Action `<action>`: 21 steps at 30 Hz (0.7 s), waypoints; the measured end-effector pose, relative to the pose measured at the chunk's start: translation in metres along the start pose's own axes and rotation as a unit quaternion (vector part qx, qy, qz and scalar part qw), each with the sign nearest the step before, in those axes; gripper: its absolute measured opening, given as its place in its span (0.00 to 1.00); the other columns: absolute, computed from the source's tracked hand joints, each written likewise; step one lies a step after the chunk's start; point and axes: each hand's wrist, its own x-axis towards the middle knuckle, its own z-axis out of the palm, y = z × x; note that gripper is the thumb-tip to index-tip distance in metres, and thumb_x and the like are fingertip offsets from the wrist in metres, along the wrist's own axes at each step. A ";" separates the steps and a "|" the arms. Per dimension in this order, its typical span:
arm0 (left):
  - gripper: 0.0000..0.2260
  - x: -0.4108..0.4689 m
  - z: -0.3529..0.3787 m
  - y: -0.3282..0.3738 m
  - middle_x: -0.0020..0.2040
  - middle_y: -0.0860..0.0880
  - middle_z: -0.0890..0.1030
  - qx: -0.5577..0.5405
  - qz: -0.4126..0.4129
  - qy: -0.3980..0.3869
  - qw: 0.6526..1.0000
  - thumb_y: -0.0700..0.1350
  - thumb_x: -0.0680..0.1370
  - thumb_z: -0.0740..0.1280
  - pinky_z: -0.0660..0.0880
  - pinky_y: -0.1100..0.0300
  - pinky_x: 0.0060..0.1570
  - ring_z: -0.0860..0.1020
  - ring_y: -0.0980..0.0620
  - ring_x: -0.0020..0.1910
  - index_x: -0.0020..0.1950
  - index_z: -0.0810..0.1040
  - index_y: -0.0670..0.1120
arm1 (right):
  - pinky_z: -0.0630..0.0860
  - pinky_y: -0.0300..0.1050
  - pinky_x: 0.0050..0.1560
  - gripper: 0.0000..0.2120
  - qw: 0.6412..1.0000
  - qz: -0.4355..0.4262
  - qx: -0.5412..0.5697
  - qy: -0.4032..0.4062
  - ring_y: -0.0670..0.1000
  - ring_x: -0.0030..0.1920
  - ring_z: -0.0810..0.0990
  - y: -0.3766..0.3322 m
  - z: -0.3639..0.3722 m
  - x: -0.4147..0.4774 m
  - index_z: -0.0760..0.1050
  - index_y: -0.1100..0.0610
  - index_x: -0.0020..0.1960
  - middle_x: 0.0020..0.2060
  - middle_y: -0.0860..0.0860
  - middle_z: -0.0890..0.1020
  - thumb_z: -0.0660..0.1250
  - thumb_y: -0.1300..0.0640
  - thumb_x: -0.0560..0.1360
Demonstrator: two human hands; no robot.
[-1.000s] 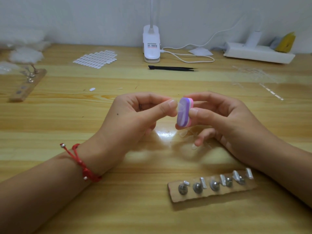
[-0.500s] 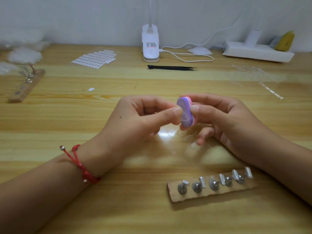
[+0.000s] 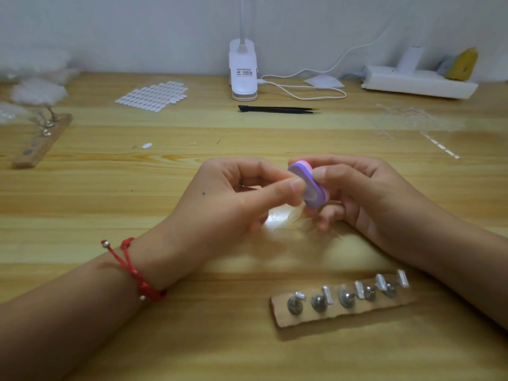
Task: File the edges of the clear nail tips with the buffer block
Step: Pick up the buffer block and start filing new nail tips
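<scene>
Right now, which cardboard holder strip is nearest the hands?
The near strip, just below the right forearm; the other strip lies far left.

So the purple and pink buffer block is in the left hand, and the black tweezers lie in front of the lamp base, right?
Not quite. The head view shows the buffer block gripped by the right hand; the left hand's thumb and forefinger only meet at its face. The black tweezers do lie in front of the lamp base.
</scene>
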 end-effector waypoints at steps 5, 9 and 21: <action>0.05 0.000 0.000 0.001 0.30 0.52 0.82 0.005 -0.001 0.005 1.000 0.47 0.67 0.71 0.65 0.70 0.24 0.66 0.59 0.20 0.36 0.83 0.46 | 0.77 0.37 0.29 0.10 1.000 0.002 0.004 0.002 0.49 0.30 0.80 0.000 0.000 0.000 0.86 0.54 0.45 0.34 0.56 0.83 0.67 0.60 0.69; 0.05 0.001 -0.001 0.001 0.29 0.54 0.81 -0.004 0.000 0.033 0.999 0.47 0.67 0.71 0.64 0.72 0.23 0.65 0.60 0.20 0.36 0.82 0.46 | 0.77 0.37 0.28 0.10 1.000 0.006 0.002 0.000 0.49 0.28 0.80 0.000 0.000 0.001 0.86 0.55 0.44 0.32 0.56 0.82 0.66 0.60 0.69; 0.05 0.004 -0.003 -0.001 0.33 0.52 0.82 -0.016 0.017 0.083 0.996 0.48 0.67 0.71 0.63 0.71 0.24 0.65 0.59 0.23 0.38 0.83 0.47 | 0.79 0.39 0.31 0.07 0.999 -0.020 0.034 0.007 0.53 0.35 0.85 -0.001 0.003 -0.001 0.85 0.51 0.42 0.36 0.55 0.85 0.70 0.60 0.67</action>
